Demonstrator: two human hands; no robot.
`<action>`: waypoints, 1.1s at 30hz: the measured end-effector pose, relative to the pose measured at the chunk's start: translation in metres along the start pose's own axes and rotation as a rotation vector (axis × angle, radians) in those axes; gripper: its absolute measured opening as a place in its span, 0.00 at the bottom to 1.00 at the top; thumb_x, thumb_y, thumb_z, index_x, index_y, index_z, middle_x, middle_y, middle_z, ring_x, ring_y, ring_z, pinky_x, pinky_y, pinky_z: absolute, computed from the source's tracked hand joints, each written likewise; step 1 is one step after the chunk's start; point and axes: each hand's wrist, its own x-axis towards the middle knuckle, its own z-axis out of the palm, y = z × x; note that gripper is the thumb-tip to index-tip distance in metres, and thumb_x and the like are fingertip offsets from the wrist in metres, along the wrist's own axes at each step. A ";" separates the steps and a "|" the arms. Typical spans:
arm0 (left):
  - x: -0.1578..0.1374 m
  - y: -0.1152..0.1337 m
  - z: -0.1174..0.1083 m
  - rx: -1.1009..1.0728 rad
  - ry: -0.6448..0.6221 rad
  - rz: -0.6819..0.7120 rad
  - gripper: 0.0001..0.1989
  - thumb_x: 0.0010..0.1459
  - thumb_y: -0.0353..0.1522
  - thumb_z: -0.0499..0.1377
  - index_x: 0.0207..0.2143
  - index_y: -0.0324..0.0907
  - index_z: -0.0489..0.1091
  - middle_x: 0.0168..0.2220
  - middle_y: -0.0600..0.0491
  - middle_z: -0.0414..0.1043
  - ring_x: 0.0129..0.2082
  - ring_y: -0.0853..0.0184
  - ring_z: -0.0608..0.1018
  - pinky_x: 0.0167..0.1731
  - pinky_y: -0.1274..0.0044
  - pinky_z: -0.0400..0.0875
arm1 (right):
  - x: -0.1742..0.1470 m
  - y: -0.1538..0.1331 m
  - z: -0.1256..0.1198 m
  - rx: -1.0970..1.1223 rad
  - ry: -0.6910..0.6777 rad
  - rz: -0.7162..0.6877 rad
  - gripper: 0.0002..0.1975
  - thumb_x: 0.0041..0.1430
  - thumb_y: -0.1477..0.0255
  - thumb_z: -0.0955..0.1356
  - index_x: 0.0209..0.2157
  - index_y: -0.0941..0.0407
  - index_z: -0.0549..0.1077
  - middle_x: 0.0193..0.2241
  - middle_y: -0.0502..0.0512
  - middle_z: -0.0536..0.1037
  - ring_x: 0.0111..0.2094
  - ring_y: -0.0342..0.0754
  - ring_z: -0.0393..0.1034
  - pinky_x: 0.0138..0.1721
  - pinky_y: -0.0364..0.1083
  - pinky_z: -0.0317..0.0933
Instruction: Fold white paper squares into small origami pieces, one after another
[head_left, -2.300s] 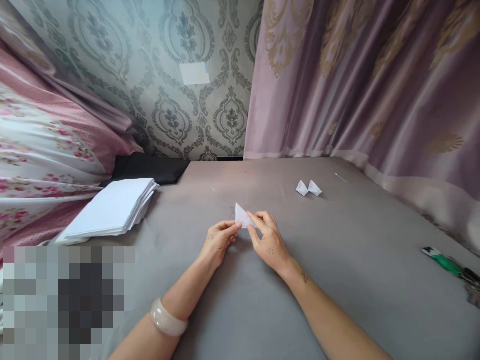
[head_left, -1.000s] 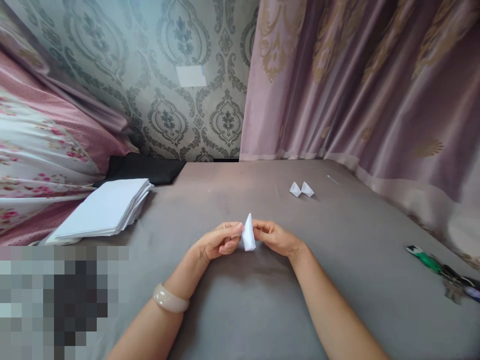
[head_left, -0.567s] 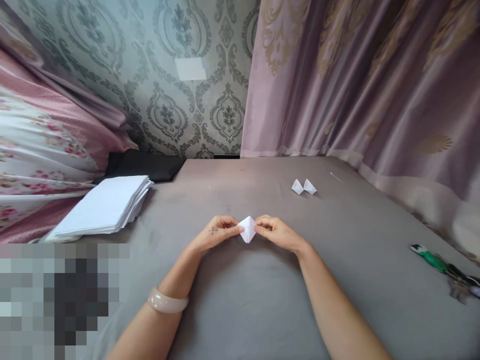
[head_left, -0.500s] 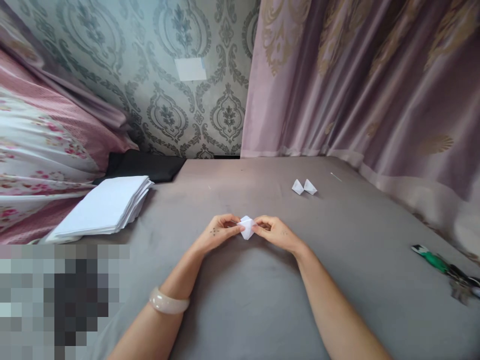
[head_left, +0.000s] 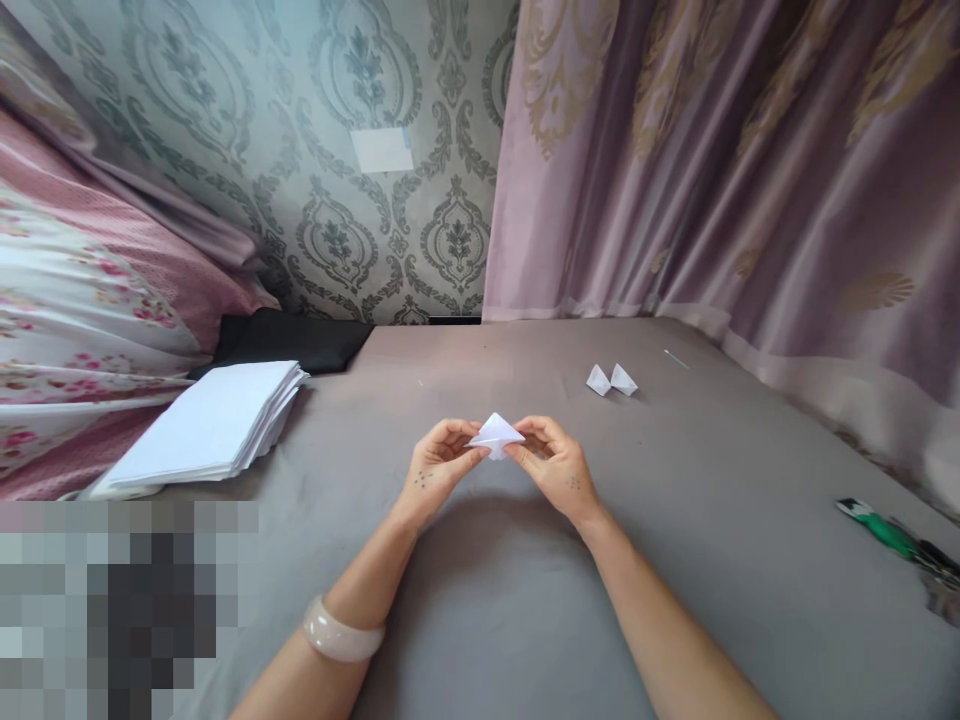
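Between my two hands is a small white folded paper [head_left: 496, 432], its upper part a triangle with the point facing away from me. My left hand [head_left: 444, 462] pinches its left corner between thumb and fingers. At the right corner, my right hand [head_left: 555, 458] grips it the same way. The paper appears raised a little above the grey cloth surface [head_left: 480, 600], and its underside is hidden. Farther back on the right, two white folded paper pieces [head_left: 611, 380] stand side by side.
A stack of white paper [head_left: 206, 420] lies at the left, in front of a black folded item [head_left: 300, 340]. On the right edge are a green-handled tool [head_left: 877, 527] and dark metal items, perhaps keys. A thin white stick [head_left: 676, 358] lies at the back right.
Both hands have lifted slightly with the paper. Its folded shape has turned or opened from a compact diamond into a wider triangle, and the hands are a little farther apart.
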 end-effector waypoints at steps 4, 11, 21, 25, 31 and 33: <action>-0.001 -0.001 0.001 0.014 -0.052 0.010 0.22 0.48 0.30 0.66 0.47 0.44 0.66 0.38 0.51 0.72 0.40 0.67 0.74 0.43 0.75 0.68 | -0.001 -0.002 0.002 -0.048 -0.007 -0.012 0.15 0.50 0.65 0.71 0.39 0.54 0.71 0.37 0.55 0.77 0.38 0.48 0.72 0.43 0.48 0.65; -0.004 0.010 -0.001 0.115 -0.227 -0.095 0.16 0.50 0.31 0.65 0.43 0.40 0.71 0.40 0.49 0.71 0.41 0.65 0.73 0.43 0.75 0.66 | -0.004 -0.006 0.000 -0.150 -0.139 -0.029 0.09 0.53 0.66 0.69 0.37 0.54 0.73 0.35 0.52 0.77 0.35 0.47 0.72 0.42 0.47 0.64; -0.001 0.002 -0.004 0.033 -0.057 -0.175 0.12 0.46 0.33 0.68 0.35 0.40 0.75 0.30 0.54 0.75 0.30 0.71 0.73 0.34 0.79 0.66 | -0.002 -0.005 -0.002 0.065 -0.161 0.140 0.14 0.52 0.62 0.69 0.38 0.55 0.74 0.34 0.54 0.78 0.36 0.48 0.72 0.41 0.47 0.64; 0.000 0.001 -0.003 0.018 -0.065 -0.192 0.13 0.45 0.34 0.68 0.35 0.39 0.74 0.29 0.53 0.74 0.30 0.71 0.73 0.34 0.79 0.66 | -0.001 -0.005 -0.003 0.033 -0.142 0.148 0.14 0.54 0.60 0.68 0.35 0.55 0.76 0.33 0.53 0.79 0.36 0.49 0.71 0.40 0.47 0.63; -0.003 0.005 -0.001 0.093 -0.152 -0.259 0.14 0.47 0.35 0.67 0.36 0.38 0.74 0.32 0.52 0.75 0.32 0.70 0.74 0.36 0.79 0.67 | -0.001 -0.004 -0.006 -0.162 -0.168 0.048 0.13 0.58 0.61 0.64 0.32 0.56 0.75 0.28 0.50 0.75 0.31 0.46 0.68 0.34 0.44 0.60; -0.002 0.005 -0.001 0.114 -0.167 -0.292 0.13 0.47 0.35 0.67 0.35 0.37 0.75 0.31 0.51 0.75 0.31 0.71 0.74 0.35 0.79 0.67 | -0.001 -0.003 -0.006 -0.190 -0.173 0.026 0.14 0.58 0.61 0.65 0.31 0.55 0.76 0.29 0.51 0.76 0.32 0.46 0.68 0.35 0.44 0.60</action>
